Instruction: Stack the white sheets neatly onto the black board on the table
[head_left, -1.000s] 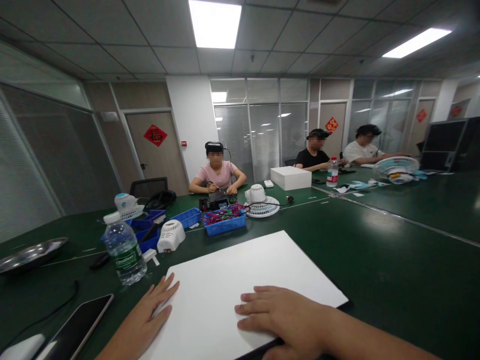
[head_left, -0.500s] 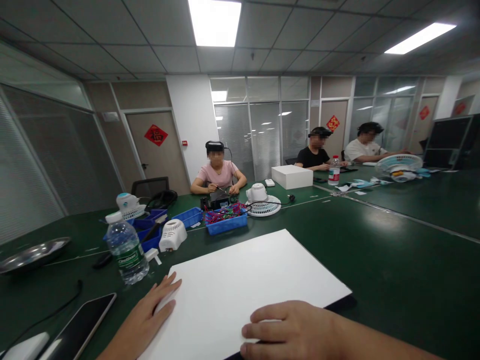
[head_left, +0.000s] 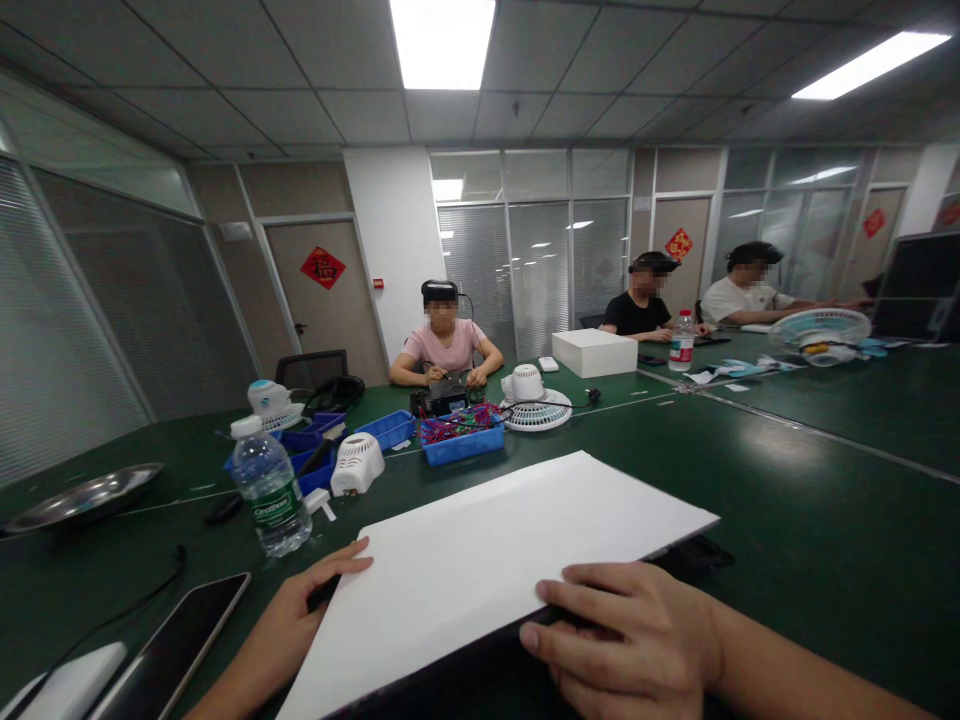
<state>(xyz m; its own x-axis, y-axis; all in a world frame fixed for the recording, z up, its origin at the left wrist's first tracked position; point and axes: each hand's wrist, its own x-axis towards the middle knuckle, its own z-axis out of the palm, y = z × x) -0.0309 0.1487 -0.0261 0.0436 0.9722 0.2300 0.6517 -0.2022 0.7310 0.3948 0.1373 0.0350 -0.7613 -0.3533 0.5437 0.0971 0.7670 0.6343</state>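
1. While tilted over the smooth green tabletop (head_left: 847, 560), raised along its near edge: one matte white board (head_left: 495, 560), thin, flat and straight-sided.
2. With the right hand (head_left: 626, 625), grasping that near edge between bent fingers, some laid on top, some tucked below.
3. With the left hand (head_left: 300, 600), lapping two fingertips over the left edge; cannot tell from above whether clasping.
4. Beneath, showing past the right corner: a dark, flat object (head_left: 701, 555).
5. Near the left hand: a glossy, round-cornered phone (head_left: 176, 640).
6. Beyond: a clear plastic bottle (head_left: 268, 470), a vented white housing (head_left: 358, 464) and a blue tray (head_left: 465, 448) of tangled wires (head_left: 456, 425).
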